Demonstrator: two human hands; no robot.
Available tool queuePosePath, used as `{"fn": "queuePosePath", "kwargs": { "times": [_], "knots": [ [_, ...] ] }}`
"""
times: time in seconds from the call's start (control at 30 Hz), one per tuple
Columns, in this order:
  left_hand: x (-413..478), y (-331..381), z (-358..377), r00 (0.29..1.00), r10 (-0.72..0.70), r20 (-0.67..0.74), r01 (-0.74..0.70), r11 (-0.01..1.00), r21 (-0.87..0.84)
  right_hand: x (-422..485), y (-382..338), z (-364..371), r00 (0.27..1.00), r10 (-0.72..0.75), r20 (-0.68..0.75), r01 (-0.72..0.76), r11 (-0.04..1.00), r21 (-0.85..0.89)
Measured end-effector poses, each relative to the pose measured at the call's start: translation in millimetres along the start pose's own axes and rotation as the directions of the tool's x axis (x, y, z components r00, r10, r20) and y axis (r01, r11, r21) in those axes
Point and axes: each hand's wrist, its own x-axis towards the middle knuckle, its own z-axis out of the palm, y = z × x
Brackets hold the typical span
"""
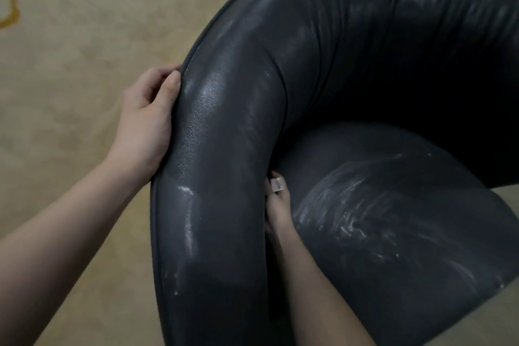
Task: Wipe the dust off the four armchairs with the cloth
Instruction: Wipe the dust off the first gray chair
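Floor: beige patterned carpet (84, 64). One armchair (365, 36), dark grey leather, dust-streaked. My left grip (146, 123) clasps its outer rim (184, 73); my right grip (278, 213), wedged between arm (219, 177) and seat cushion (393, 219), pinches a pale cloth (276, 185).

A dark grey leather armchair (224, 149) with pale dusty streaks stands on a beige carpet (70, 93), seen from above. The left hand (146, 121) grips the outer edge of its padded, curving arm, thumb on the leather. The right hand (278, 213) is pushed into the gap between that arm and the seat cushion (393, 219), with a small pale scrap (276, 185) at its fingertips that is too hidden to identify.
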Motion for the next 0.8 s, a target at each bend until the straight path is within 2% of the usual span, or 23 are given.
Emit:
{"fn": "queuePosePath", "kwargs": {
  "times": [0.13,0.43,0.63,0.8],
  "knots": [
    [1,1,0,1.0,0.002,0.003,-0.002,1.0,0.013,-17,-21,6,1.0,-0.007,0.006,0.006,0.991,0.133],
    [2,2,-1,0.999,-0.019,0.03,0.019,1.0,0.01,-66,-71,11,0.977,-0.215,-0.008,0.214,0.967,0.138],
    [2,2,-1,0.998,-0.04,0.041,0.041,0.999,-0.029,-95,-96,16,0.917,-0.398,-0.031,0.399,0.917,0.019],
    [2,0,-1,0.998,-0.034,0.047,0.037,0.997,-0.065,-118,-115,23,0.84,-0.543,-0.004,0.537,0.831,-0.146]
  ]
}}
